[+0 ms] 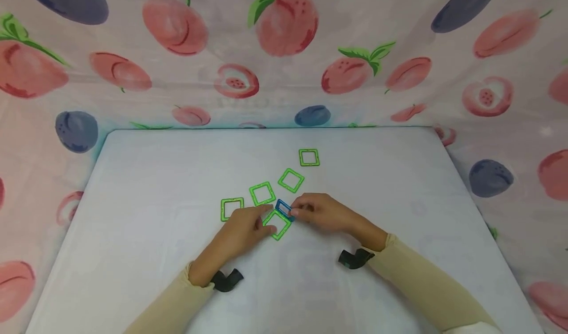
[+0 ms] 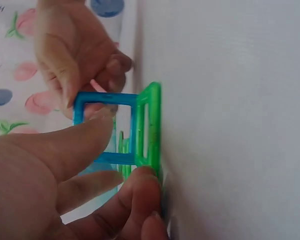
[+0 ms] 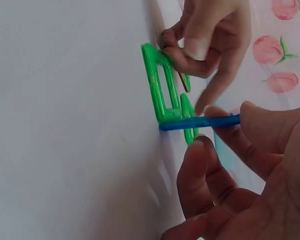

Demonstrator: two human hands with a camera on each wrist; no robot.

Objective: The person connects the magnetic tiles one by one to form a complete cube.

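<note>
A blue square magnetic tile (image 1: 284, 209) stands on edge along one side of a green magnetic tile (image 1: 277, 225) that lies flat on the table. My right hand (image 1: 326, 213) pinches the blue tile's outer side between thumb and fingers. From the left, my left hand (image 1: 244, 228) holds the green tile, thumb and forefinger at two of its corners. In the left wrist view my left thumb overlaps the blue tile (image 2: 110, 98), while a fingertip meets the green tile's corner (image 2: 151, 157). The right wrist view shows the blue tile (image 3: 202, 121) edge-on, against the green tile's rim (image 3: 152, 75).
Three green tiles run up and right: one just behind the hands (image 1: 262, 193), another past it (image 1: 291, 180), the farthest near the back (image 1: 309, 157). A further green tile (image 1: 232, 209) lies partly under my left hand. Fruit-patterned cloth (image 1: 286, 77) hangs behind the white table (image 1: 155, 186).
</note>
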